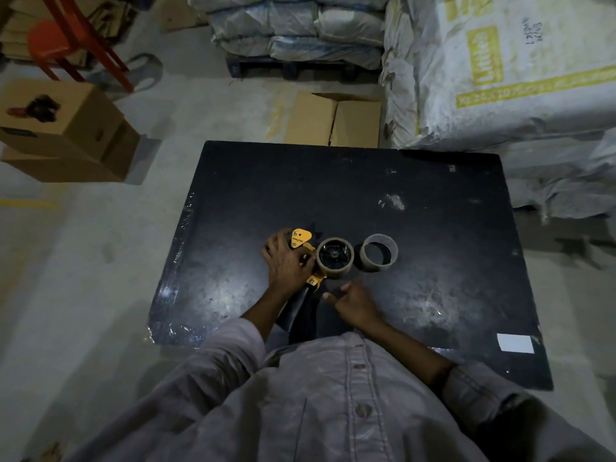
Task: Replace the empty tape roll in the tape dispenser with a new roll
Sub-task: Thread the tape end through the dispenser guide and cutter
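A yellow and black tape dispenser (301,243) lies on its side on the black table (433,261). A brown tape roll (334,266) sits on the dispenser's hub, the black wheel visible in its centre. My left hand (286,261) grips the dispenser's yellow frame, fingers curled over it. Just right of the roll stands an empty cardboard core (379,253), apart from both hands. My right hand (353,301) hovers just below the roll with fingers loosely spread, holding nothing. The dispenser's black handle (300,311) points toward my body.
A white label (515,343) sticks at the table's near right corner. Cardboard boxes (66,128) stand on the floor at left and another box (333,121) behind the table. Stacked sacks (500,78) rise at back right. A red chair (66,41) stands at far left.
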`<state>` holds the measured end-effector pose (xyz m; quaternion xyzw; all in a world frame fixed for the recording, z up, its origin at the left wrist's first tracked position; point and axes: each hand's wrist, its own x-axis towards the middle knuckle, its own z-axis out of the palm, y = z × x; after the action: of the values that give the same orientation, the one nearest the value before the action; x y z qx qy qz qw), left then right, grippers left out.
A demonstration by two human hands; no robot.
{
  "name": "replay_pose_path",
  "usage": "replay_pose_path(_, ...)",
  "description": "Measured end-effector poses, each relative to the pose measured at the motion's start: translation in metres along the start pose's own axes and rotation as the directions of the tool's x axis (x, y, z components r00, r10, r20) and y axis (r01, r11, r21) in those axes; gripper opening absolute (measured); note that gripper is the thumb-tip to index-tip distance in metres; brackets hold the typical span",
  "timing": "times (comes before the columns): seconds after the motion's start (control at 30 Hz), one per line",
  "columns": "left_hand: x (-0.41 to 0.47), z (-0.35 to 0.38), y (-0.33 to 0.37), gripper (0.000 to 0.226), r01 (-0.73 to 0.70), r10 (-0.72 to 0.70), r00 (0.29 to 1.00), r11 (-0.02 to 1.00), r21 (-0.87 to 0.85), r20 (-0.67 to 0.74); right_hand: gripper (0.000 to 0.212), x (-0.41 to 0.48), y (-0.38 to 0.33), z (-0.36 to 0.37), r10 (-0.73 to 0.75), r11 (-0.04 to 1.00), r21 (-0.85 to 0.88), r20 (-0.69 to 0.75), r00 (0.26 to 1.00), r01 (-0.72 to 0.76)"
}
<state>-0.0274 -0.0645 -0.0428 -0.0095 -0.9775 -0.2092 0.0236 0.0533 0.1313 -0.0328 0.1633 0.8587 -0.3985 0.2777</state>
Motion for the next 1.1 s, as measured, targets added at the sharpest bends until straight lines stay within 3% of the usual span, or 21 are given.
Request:
replay_pose_path(0.1, -0.001, -0.001, 0.001, 0.02, -0.007, 0.007, 1.0, 1.0, -0.013, 0.0, 0.076, 0.006, -0.005, 0.011, 0.044, 0.997, 0.046, 0.207, 0.977, -0.054)
replay_pose_path(0.23, 0.002, -0.005, 0.003, 0.016, 0.05, -0.05, 0.998, 0.999, -0.004, 0.046, 0.063, 0.001, -0.033, 0.024, 0.154, 0.912, 0.277, 0.451, 0.879, -0.301)
replay_pose_path(0.3, 0.002, -0.006, 0.005, 0.015, 0.078, -0.079, 0.995, 0.997, 0.014, 0.066, 0.052, 0.001, -0.041, 0.028, 0.141, 0.883, 0.324, 0.506, 0.851, -0.339)
replay_pose_path(0.4, 0.004, -0.008, 0.006, 0.014, 0.121, -0.123, 0.988, 0.992, 0.02, 0.09, 0.039, 0.002, -0.043, 0.035, 0.152, 0.864, 0.358, 0.483, 0.862, -0.353)
replay_pose_path(0.57, 0.017, -0.02, 0.009, 0.022, 0.155, -0.167, 0.954, 0.986, 0.067, 0.248, 0.015, 0.007, -0.035, 0.038, 0.153, 0.885, 0.361, 0.373, 0.915, -0.295)
replay_pose_path(0.7, 0.024, -0.021, 0.0, 0.022, 0.131, -0.128, 0.953, 0.991, 0.008, 0.275, 0.053, 0.012, -0.028, 0.037, 0.213, 0.869, 0.349, 0.378, 0.901, -0.352)
replay_pose_path(0.8, 0.03, -0.023, -0.012, 0.024, 0.12, -0.113, 0.955, 0.993, -0.01, 0.275, 0.05, 0.016, -0.022, 0.033, 0.177, 0.886, 0.347, 0.36, 0.916, -0.308)
replay_pose_path(0.93, 0.028, -0.026, -0.03, 0.026, 0.044, -0.042, 0.98, 0.999, -0.001, 0.196, 0.034, 0.013, -0.02, 0.018, 0.201, 0.805, 0.479, 0.333, 0.921, -0.349)
replay_pose_path(1.1, 0.004, -0.012, -0.036, 0.026, 0.032, -0.032, 0.999, 0.999, -0.004, -0.011, 0.039, 0.013, -0.014, 0.01, 0.109, 0.778, 0.559, 0.328, 0.938, -0.286)
